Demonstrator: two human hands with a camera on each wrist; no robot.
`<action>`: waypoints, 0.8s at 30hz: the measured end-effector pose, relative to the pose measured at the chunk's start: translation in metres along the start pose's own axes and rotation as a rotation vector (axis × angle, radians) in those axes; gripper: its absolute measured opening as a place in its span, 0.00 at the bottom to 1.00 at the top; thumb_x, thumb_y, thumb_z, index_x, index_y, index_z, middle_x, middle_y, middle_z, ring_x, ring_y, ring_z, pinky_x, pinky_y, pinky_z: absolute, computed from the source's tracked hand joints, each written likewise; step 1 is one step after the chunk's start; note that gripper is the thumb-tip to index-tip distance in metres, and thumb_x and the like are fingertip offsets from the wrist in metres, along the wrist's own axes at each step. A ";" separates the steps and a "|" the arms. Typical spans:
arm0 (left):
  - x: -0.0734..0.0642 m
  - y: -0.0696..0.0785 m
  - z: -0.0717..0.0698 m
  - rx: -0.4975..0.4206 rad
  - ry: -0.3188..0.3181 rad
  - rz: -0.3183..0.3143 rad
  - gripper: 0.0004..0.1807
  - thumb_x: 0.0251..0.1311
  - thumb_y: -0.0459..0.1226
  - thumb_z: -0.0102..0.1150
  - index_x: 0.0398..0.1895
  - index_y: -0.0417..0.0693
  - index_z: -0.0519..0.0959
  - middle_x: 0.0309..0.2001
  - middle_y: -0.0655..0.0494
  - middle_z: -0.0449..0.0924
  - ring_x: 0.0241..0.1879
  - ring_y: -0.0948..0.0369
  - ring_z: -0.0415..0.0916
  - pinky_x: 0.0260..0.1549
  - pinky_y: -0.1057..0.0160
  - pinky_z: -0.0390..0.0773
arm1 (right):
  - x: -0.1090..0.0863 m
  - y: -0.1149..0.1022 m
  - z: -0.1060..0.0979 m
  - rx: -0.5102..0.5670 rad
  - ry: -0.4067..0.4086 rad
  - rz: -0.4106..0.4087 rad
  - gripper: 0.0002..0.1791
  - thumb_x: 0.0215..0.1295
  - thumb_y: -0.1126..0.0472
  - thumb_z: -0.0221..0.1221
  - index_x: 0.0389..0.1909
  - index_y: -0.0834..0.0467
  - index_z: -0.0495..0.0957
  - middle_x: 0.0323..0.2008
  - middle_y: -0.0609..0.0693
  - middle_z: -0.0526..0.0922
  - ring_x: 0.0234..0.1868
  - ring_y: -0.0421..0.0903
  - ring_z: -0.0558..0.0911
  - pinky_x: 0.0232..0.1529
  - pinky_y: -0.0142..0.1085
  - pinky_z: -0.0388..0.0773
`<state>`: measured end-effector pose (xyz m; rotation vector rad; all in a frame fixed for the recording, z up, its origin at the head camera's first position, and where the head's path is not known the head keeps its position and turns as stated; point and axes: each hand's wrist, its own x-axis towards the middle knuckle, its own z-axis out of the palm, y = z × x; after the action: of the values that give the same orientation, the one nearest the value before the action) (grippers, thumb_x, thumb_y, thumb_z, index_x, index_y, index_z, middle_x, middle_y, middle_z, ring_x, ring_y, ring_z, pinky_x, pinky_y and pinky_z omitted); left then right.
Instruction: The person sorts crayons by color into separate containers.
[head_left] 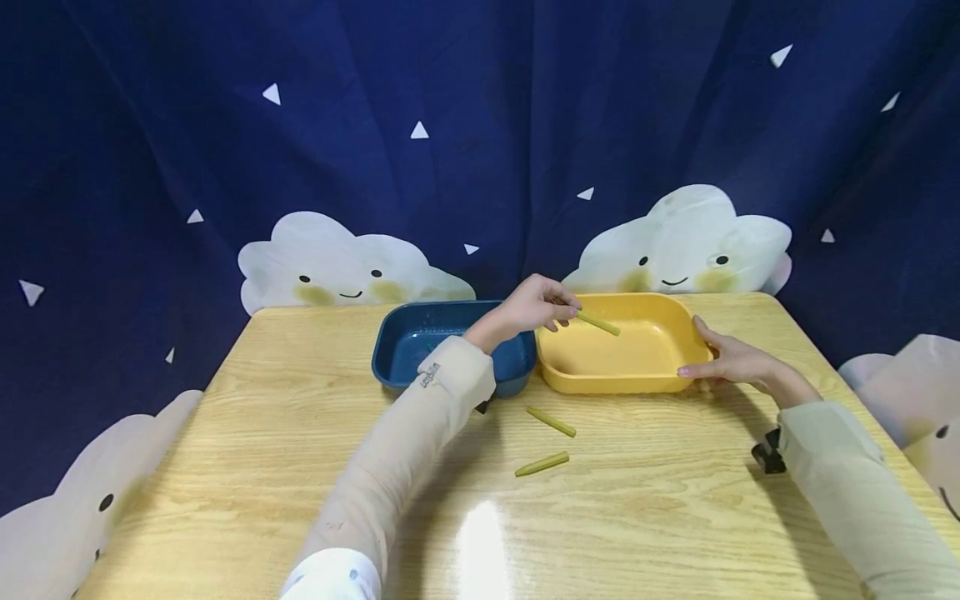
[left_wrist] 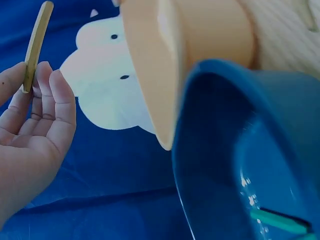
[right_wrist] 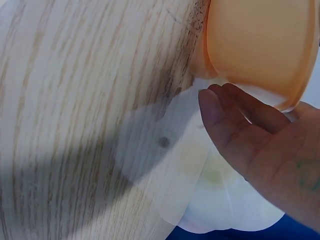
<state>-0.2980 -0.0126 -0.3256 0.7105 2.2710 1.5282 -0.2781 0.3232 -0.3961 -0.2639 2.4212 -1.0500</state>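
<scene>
In the head view my left hand (head_left: 534, 305) is above the near-left side of a yellow plastic basin (head_left: 615, 383). Between its thumb and fingers it pinches a yellow-olive crayon (head_left: 598, 323), which points out over the basin; in the left wrist view the crayon (left_wrist: 37, 42) stands nearly upright. My right hand (head_left: 731, 362) holds the basin's right end, thumb by the near corner and a finger farther back along the end wall. The right wrist view has this hand (right_wrist: 260, 135) against the basin (right_wrist: 260, 45), some fingers partly hidden.
A dark blue basin (head_left: 386, 379) stands left of the yellow one, partly behind my left forearm. Inside it lies a green stick (left_wrist: 277, 220). Two more yellow-olive crayons, one nearer the basins (head_left: 551, 422) and one closer to me (head_left: 542, 464), lie on the wooden table (head_left: 300, 417).
</scene>
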 end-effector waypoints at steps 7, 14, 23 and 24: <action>0.017 0.004 0.000 -0.046 0.019 -0.024 0.12 0.60 0.29 0.54 0.44 0.31 0.77 0.35 0.46 0.79 0.39 0.49 0.77 0.31 0.65 0.78 | 0.001 0.002 0.004 -0.009 0.002 -0.008 0.59 0.57 0.52 0.61 0.66 0.61 0.21 0.65 0.73 0.29 0.63 0.70 0.48 0.44 0.49 0.74; 0.036 0.004 0.000 -0.094 0.054 -0.050 0.10 0.60 0.30 0.54 0.42 0.34 0.79 0.33 0.48 0.79 0.35 0.54 0.77 0.32 0.64 0.79 | 0.000 0.001 0.003 -0.015 0.003 -0.021 0.59 0.57 0.52 0.61 0.66 0.62 0.21 0.65 0.73 0.29 0.63 0.72 0.46 0.45 0.51 0.74; 0.063 -0.008 0.010 -0.166 0.109 -0.070 0.09 0.58 0.28 0.55 0.41 0.33 0.80 0.31 0.48 0.78 0.30 0.57 0.76 0.30 0.64 0.79 | -0.002 -0.001 0.001 -0.025 0.017 -0.010 0.59 0.57 0.52 0.61 0.66 0.63 0.21 0.65 0.74 0.30 0.63 0.72 0.47 0.43 0.47 0.74; 0.066 -0.009 0.011 -0.164 0.112 -0.071 0.09 0.58 0.28 0.55 0.40 0.33 0.80 0.30 0.48 0.78 0.31 0.56 0.76 0.30 0.64 0.79 | -0.002 -0.001 0.001 -0.030 0.019 -0.009 0.59 0.57 0.51 0.61 0.66 0.63 0.21 0.65 0.74 0.30 0.63 0.72 0.46 0.44 0.48 0.73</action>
<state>-0.3491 0.0302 -0.3374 0.5054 2.1905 1.7349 -0.2757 0.3225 -0.3955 -0.2769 2.4563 -1.0254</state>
